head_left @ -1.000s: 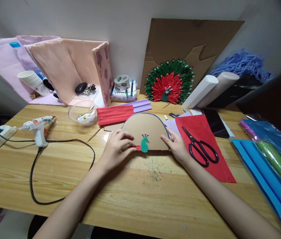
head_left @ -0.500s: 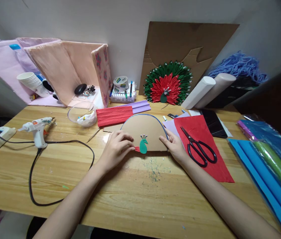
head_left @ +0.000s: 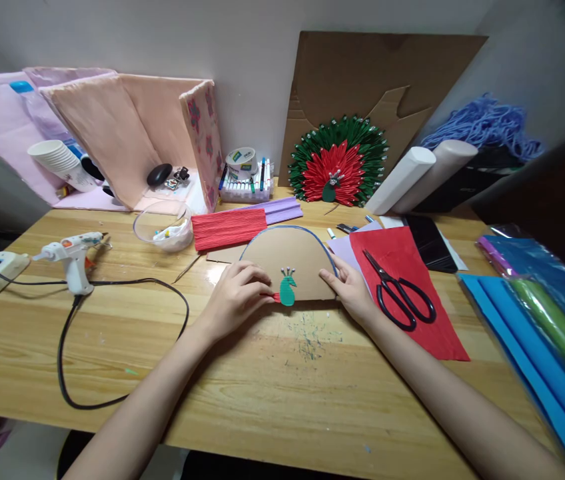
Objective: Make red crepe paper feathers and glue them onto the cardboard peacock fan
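A half-round piece of cardboard (head_left: pixel 267 257) with a blue line along its curved edge lies between my hands. Glued or resting at its straight lower edge is a green peacock body (head_left: pixel 287 291) with a small crest of pale-tipped stalks. My left hand (head_left: pixel 236 293) is closed at the cardboard's left side, its fingertips pressed on a small red paper piece (head_left: pixel 277 298) beside the peacock; most of that piece is under the fingers. Gripping the cardboard's right edge is my right hand (head_left: pixel 351 288), thumb on top.
Black-handled scissors (head_left: pixel 402 293) lie on red paper (head_left: pixel 437 333) at right. On the left stand a glue gun (head_left: pixel 76 260) with its looped cord and a clear bowl (head_left: pixel 142 230). Red crepe paper (head_left: pixel 227 230) lies behind the cardboard. A finished red-and-green peacock (head_left: pixel 307 167) leans at the back.
The view has tipped slightly. My left fingertips cover a little more of the red paper piece beside the peacock; my right hand keeps its hold on the cardboard.
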Tool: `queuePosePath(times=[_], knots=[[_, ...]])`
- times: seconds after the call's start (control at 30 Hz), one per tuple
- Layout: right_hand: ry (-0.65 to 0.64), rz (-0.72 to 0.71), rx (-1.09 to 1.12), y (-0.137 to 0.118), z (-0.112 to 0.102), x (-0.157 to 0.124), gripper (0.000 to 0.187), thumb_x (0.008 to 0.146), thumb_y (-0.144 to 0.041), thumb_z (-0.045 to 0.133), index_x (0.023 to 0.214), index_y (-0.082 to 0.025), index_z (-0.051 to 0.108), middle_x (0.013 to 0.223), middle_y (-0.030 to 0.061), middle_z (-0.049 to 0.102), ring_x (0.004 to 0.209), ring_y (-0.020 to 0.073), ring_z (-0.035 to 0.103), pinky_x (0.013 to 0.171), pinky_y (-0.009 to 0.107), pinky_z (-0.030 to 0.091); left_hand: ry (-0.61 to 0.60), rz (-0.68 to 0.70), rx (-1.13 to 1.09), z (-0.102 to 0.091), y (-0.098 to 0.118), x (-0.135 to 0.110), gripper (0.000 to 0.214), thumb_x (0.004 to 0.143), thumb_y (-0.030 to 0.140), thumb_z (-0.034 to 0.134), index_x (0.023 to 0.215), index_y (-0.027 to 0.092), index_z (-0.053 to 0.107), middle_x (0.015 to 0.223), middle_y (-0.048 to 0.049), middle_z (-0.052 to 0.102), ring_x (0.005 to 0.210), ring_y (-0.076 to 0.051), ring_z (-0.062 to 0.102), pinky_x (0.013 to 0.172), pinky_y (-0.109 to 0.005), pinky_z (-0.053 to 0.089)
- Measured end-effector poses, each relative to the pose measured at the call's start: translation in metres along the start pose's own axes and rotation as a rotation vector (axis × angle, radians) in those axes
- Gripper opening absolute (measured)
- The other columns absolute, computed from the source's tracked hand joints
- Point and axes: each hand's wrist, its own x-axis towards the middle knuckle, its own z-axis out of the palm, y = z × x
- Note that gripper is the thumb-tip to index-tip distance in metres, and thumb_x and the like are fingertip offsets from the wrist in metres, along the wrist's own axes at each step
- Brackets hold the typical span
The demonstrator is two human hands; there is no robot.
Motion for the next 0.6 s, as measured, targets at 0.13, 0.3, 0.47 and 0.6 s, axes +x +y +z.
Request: queuePosePath(times=[0.13, 0.3, 0.47, 0.6], knots=[[-0.010, -0.005, 0.001, 0.0003, -0.0001, -0.0004, 0.048, 0.080, -0.038, 0.060, 0.124, -0.023, 0.050, 0.125, 0.0052, 0.057, 0.113, 0.0228, 0.054, 0.096, 0.037, 0.045, 0.013, 0.007, -0.005, 0.0029, 0.0012, -0.0004, 0.008, 0.080, 0.026, 0.060, 0.085, 0.021, 0.063, 0.093, -0.0025, 0.065, 0.097, -0.018, 0.050, 0.086, -0.035, 0.040], [-0.004, -0.001, -0.003, 0.0019, -0.0017, 0.0012, 0.048, 0.079, -0.037, 0.061, 0.123, -0.020, 0.051, 0.123, 0.0062, 0.058, 0.110, 0.0232, 0.056, 0.095, 0.038, 0.046, 0.053, 0.049, 0.007, 0.0050, 0.0034, -0.0006, 0.005, 0.079, 0.023, 0.061, 0.083, 0.020, 0.063, 0.092, -0.0021, 0.066, 0.095, -0.018, 0.051, 0.085, -0.035, 0.042], [-0.001, 0.011, 0.013, 0.0034, -0.0032, 0.0017, 0.045, 0.079, -0.037, 0.061, 0.120, -0.021, 0.053, 0.122, 0.0058, 0.059, 0.108, 0.0230, 0.058, 0.093, 0.037, 0.047, 0.062, 0.048, 0.003, 0.0068, 0.0058, 0.0005, 0.004, 0.079, 0.021, 0.061, 0.082, 0.020, 0.062, 0.090, -0.0014, 0.066, 0.095, -0.017, 0.052, 0.084, -0.035, 0.043], [0.000, 0.010, 0.019, 0.0028, -0.0030, 0.0011, 0.045, 0.078, -0.036, 0.062, 0.119, -0.021, 0.053, 0.122, 0.0064, 0.059, 0.109, 0.0233, 0.057, 0.093, 0.038, 0.047, 0.054, 0.041, 0.003, 0.0084, 0.0080, 0.0013, 0.002, 0.079, 0.020, 0.060, 0.081, 0.020, 0.061, 0.089, -0.0010, 0.066, 0.094, -0.017, 0.052, 0.084, -0.035, 0.043]])
